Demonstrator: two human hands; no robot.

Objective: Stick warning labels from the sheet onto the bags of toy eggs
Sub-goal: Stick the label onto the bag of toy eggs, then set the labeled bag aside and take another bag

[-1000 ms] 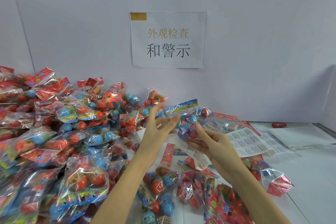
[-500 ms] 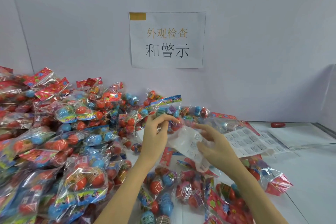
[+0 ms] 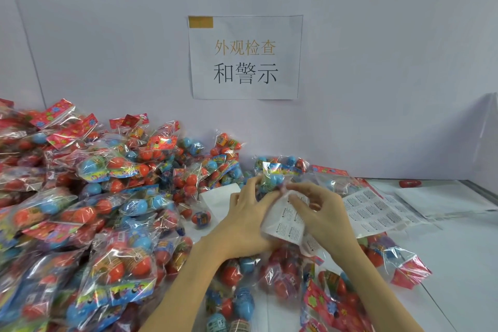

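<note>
My left hand (image 3: 244, 219) and my right hand (image 3: 322, 213) meet over a small sheet of warning labels (image 3: 285, 224), held above the table. The left fingers curl round the sheet's left edge. The right thumb and fingers pinch at its top corner. A clear bag of red and blue toy eggs (image 3: 277, 172) lies just beyond the fingertips. A big heap of such bags (image 3: 89, 197) fills the left side.
A larger label sheet (image 3: 377, 210) lies flat to the right of my hands, with white paper (image 3: 442, 197) beyond it. More egg bags (image 3: 336, 291) lie under my forearms. A loose red egg (image 3: 409, 184) sits by the back wall. A printed notice (image 3: 245, 56) hangs on the wall.
The egg bag held up between both hands a second ago has left them and lies behind. Both hands have come together on the small label sheet.
</note>
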